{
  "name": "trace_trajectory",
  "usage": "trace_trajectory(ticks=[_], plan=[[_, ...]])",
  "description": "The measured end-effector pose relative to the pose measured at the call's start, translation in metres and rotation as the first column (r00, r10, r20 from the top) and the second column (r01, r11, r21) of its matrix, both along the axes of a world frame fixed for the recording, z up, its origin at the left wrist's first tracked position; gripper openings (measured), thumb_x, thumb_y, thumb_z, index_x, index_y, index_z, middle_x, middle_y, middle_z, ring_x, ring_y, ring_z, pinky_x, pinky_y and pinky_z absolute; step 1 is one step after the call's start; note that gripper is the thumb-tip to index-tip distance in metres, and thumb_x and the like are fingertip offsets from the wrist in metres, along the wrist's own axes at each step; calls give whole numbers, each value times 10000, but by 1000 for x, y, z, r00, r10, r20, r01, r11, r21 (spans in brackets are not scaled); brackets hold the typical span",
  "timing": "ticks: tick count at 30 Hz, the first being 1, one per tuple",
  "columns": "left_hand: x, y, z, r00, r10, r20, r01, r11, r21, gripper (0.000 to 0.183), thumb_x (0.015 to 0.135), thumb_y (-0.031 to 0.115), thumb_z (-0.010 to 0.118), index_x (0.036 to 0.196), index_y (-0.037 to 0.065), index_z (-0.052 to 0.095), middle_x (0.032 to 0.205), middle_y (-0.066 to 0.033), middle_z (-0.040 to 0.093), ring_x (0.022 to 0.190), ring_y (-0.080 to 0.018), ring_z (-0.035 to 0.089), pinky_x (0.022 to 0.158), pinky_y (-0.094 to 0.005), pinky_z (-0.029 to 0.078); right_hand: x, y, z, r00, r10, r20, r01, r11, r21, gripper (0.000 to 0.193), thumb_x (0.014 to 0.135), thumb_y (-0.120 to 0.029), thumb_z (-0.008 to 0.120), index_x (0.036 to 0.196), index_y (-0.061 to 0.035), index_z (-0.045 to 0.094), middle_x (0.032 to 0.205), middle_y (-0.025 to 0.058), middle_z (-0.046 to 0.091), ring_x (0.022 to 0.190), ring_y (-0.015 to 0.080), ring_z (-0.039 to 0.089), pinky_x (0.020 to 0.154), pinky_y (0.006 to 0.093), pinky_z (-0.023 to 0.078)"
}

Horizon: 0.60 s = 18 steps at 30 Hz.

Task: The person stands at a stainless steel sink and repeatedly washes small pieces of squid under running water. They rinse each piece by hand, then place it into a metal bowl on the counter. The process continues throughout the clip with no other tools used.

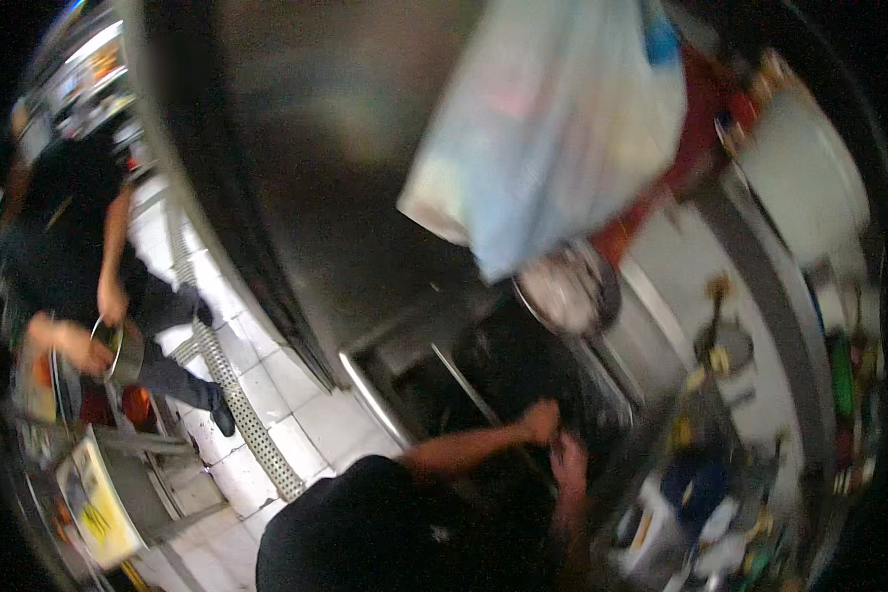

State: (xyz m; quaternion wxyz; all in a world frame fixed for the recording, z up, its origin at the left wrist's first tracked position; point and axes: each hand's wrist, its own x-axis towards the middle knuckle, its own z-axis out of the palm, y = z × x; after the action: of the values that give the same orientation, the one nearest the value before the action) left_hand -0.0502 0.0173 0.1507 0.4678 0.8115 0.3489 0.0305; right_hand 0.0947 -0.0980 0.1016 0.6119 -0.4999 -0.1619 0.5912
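Note:
My left hand [541,422] and my right hand [567,460] meet in front of a dark steel counter area, the left a little above the right. The fingers of both look curled in and close together. Whatever may be between them is too small and blurred to make out. Beyond them stands a round bowl [570,288] with pale, whitish contents. A whitish plastic bag [572,128] with faint coloured patches hangs over the bowl and hides part of its far side.
At left a co-worker in black [64,217] holds a metal pot [126,353]. Near them lies a yellow-and-white board [101,503]. A perforated metal strip [229,380] crosses the white tiled floor [311,419]. Cluttered utensils [696,493] and a whitish bucket [804,183] stand at right.

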Motion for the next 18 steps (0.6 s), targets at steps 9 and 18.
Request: trace_trajectory(ticks=[9,18], plan=[[-32,69,-44,987,128,-99,-104,970,221,461,681,390,732,854,-32,658,908,-255,639,910,-383,622,804,-429,509,-41,-19,69,566,475,674,-338,879,-335,241,775,-134,724,681,-89,506,653,-12,562,606,60,528,481,249,397],[-12,68,-126,991,92,94,-123,902,413,311,811,282,554,801,-13,652,880,-250,636,826,-417,615,720,-442,507,-13,-11,47,275,273,922,133,939,-318,328,775,-283,713,994,-42,675,854,112,683,800,255,654,718,331,492]])
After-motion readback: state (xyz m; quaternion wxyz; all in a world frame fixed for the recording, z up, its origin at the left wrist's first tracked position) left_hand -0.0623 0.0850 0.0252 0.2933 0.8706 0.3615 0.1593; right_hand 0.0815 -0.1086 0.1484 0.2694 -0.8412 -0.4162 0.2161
